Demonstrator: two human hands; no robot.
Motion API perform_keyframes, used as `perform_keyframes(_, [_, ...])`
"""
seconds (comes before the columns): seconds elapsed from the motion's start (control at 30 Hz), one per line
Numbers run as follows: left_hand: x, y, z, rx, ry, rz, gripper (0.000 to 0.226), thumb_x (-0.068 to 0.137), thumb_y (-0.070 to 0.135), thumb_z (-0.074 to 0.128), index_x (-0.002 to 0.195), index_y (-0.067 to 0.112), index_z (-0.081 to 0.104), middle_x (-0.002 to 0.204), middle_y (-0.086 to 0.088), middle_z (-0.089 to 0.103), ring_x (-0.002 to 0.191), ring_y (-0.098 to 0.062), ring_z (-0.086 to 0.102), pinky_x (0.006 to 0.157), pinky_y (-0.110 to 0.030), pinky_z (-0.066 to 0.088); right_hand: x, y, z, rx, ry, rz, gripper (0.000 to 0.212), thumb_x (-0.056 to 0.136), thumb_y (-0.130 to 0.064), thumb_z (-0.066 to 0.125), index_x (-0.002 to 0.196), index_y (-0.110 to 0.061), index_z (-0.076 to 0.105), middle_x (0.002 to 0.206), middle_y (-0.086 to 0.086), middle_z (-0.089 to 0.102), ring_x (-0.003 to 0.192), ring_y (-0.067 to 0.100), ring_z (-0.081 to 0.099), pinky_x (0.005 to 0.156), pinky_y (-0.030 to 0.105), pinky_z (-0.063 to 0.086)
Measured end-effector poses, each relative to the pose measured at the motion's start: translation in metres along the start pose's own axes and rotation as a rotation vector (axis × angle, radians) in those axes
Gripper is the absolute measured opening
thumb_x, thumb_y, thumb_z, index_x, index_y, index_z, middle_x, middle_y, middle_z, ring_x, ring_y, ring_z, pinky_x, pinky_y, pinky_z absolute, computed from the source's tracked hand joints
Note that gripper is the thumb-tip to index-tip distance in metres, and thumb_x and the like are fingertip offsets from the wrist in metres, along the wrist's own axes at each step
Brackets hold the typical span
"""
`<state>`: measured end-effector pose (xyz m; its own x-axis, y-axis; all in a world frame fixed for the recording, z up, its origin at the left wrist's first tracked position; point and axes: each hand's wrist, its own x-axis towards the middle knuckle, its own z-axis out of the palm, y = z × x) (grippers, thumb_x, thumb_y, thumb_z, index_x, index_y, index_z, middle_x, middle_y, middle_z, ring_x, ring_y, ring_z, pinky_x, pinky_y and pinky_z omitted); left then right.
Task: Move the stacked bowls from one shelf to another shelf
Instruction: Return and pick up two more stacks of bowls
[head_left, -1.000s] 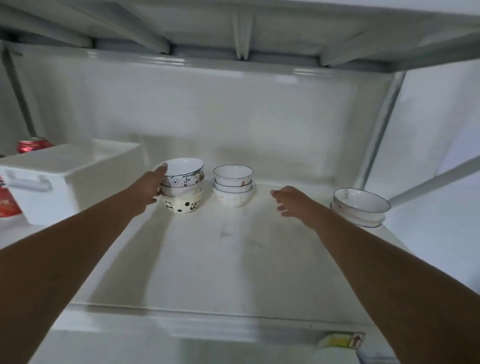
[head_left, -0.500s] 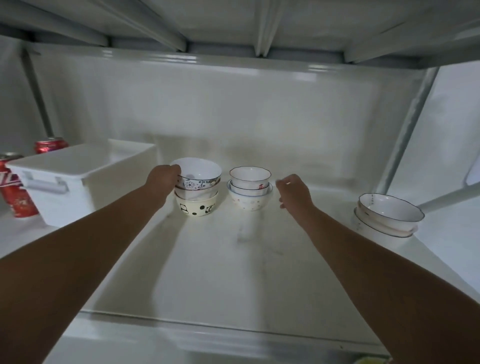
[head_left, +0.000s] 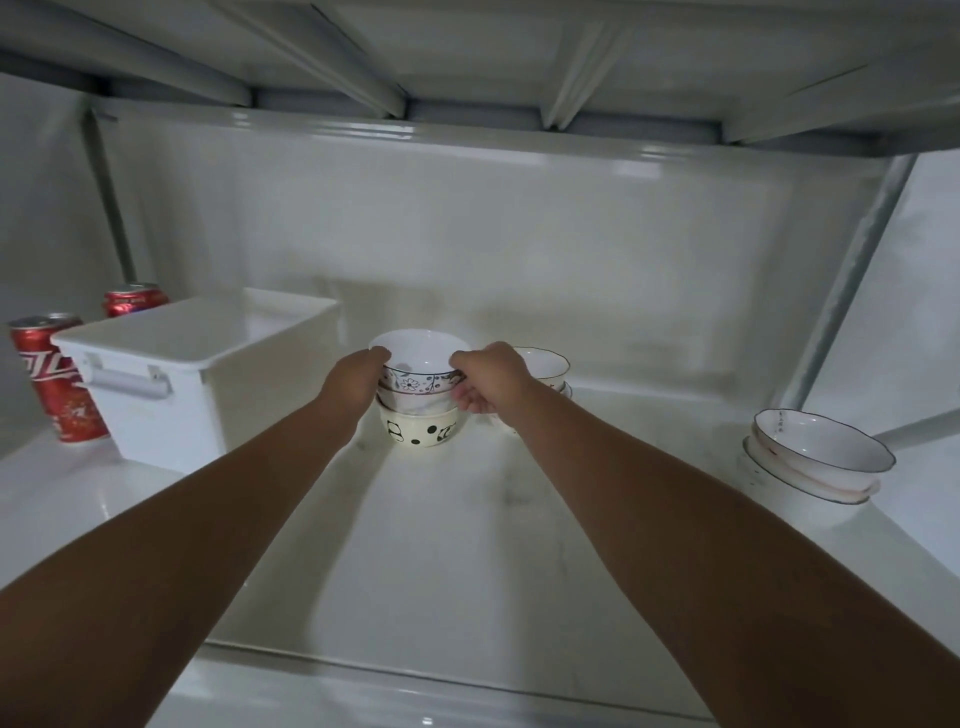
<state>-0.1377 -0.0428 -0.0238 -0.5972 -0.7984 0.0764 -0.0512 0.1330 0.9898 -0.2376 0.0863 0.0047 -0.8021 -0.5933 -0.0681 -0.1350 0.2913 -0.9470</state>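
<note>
White stacked bowls (head_left: 420, 400) clasped by left hand (head_left: 353, 383) and right hand (head_left: 488, 382), hiding second stack (head_left: 545, 364).

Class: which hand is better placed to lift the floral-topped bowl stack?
Neither alone. The left hand and right hand flank the bowl stack at its upper bowls, so the two-sided grip suits lifting.

Second bowl stack (head_left: 545, 366): mostly hidden behind right hand (head_left: 491, 384); only upper rim and right edge visible. Bowl count indeterminate.
Left hand (head_left: 353, 384): fingertips hidden behind stacked bowls (head_left: 420, 397).
Rear red can (head_left: 134, 299): lower body hidden behind white bin (head_left: 208, 379).
Both forearms: cut off by bottom and side edges.
Right-side shallow bowls (head_left: 815, 457): markings too small to read.
</note>
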Motion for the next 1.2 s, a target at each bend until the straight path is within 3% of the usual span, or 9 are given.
perform_keyframes(0.1, [-0.002, 0.001, -0.001, -0.050, -0.045, 0.032, 0.017, 0.099, 0.030, 0.047, 0.099, 0.019, 0.058, 0.105, 0.000, 0.057, 0.104, -0.018, 0.049, 0.089, -0.029, 0.033, 0.005, -0.001, 0.001, -0.066, 0.079, -0.014, 0.012, 0.081, -0.007, 0.051, 0.072, 0.000, 0.057, 0.064, 0.021, 0.066, 0.038, 0.020, 0.045, 0.038, 0.015, 0.036])
perform_keyframes(0.23, [0.002, 0.001, -0.005, -0.109, -0.116, 0.023, 0.033, 0.100, 0.041, 0.036, 0.098, 0.024, 0.064, 0.119, 0.005, 0.059, 0.113, -0.013, 0.050, 0.102, -0.033, 0.033, 0.006, -0.006, -0.010, -0.081, 0.145, -0.049, 0.016, 0.082, -0.005, 0.050, 0.067, -0.003, 0.055, 0.054, 0.014, 0.061, 0.035, 0.018, 0.039, 0.037, 0.013, 0.035])
perform_keyframes(0.3, [0.005, -0.001, -0.004, -0.098, -0.142, 0.016, 0.038, 0.100, 0.043, 0.036, 0.111, 0.022, 0.065, 0.123, 0.005, 0.060, 0.117, -0.014, 0.051, 0.111, -0.036, 0.031, 0.006, -0.011, -0.022, -0.036, 0.181, -0.068, 0.018, 0.082, -0.005, 0.052, 0.065, -0.004, 0.056, 0.055, 0.015, 0.061, 0.037, 0.018, 0.041, 0.039, 0.015, 0.035])
perform_keyframes(0.4, [0.010, -0.009, 0.001, -0.139, -0.135, 0.000, 0.021, 0.099, 0.038, 0.045, 0.101, 0.025, 0.061, 0.109, 0.000, 0.061, 0.104, -0.017, 0.052, 0.105, -0.037, 0.038, 0.003, -0.024, -0.057, 0.012, 0.243, -0.086, 0.017, 0.082, -0.005, 0.054, 0.067, -0.002, 0.062, 0.060, 0.016, 0.064, 0.037, 0.017, 0.049, 0.038, 0.015, 0.036])
perform_keyframes(0.47, [0.012, -0.016, 0.007, -0.155, -0.129, -0.035, 0.018, 0.097, 0.038, 0.047, 0.104, 0.024, 0.056, 0.109, -0.005, 0.057, 0.098, -0.019, 0.051, 0.090, -0.034, 0.045, -0.004, -0.028, -0.096, -0.018, 0.300, -0.089, 0.016, 0.083, -0.005, 0.054, 0.071, 0.000, 0.064, 0.058, 0.014, 0.063, 0.034, 0.013, 0.051, 0.036, 0.013, 0.035])
perform_keyframes(0.63, [0.021, -0.029, 0.018, -0.237, -0.087, -0.097, 0.018, 0.094, 0.032, 0.050, 0.078, 0.024, 0.050, 0.073, -0.002, 0.045, 0.059, -0.017, 0.040, 0.055, -0.025, 0.030, -0.042, -0.013, -0.218, -0.165, 0.545, -0.010, 0.015, 0.085, -0.003, 0.053, 0.076, 0.003, 0.063, 0.059, 0.013, 0.062, 0.026, 0.007, 0.048, 0.031, 0.011, 0.033])
perform_keyframes(0.87, [0.026, -0.037, 0.019, -0.281, -0.074, -0.089, 0.017, 0.081, 0.033, 0.051, 0.069, 0.021, 0.048, 0.060, -0.002, 0.036, 0.027, -0.008, 0.033, 0.044, -0.015, 0.024, -0.107, 0.043, -0.328, -0.260, 0.789, 0.207, 0.014, 0.084, 0.001, 0.055, 0.071, 0.005, 0.060, 0.039, 0.010, 0.058, 0.026, 0.012, 0.045, 0.030, 0.014, 0.035])
perform_keyframes(1.03, [0.031, -0.041, 0.018, -0.274, -0.064, -0.047, 0.024, 0.059, 0.040, 0.055, 0.074, 0.021, 0.055, 0.076, -0.010, 0.048, 0.053, -0.021, 0.045, 0.052, -0.022, 0.032, -0.126, 0.073, -0.340, -0.189, 0.821, 0.260, 0.017, 0.085, 0.001, 0.054, 0.070, 0.003, 0.059, 0.036, 0.009, 0.056, 0.029, 0.013, 0.045, 0.032, 0.013, 0.036])
perform_keyframes(1.2, [0.020, -0.038, 0.021, -0.316, -0.110, -0.038, 0.021, 0.068, 0.030, 0.047, 0.079, 0.013, 0.053, 0.046, -0.005, 0.042, 0.026, -0.015, 0.034, 0.045, -0.012, 0.034, -0.128, 0.082, -0.335, -0.119, 0.813, 0.245, 0.013, 0.086, 0.001, 0.052, 0.076, 0.005, 0.060, 0.044, 0.012, 0.059, 0.023, 0.010, 0.045, 0.030, 0.012, 0.034])
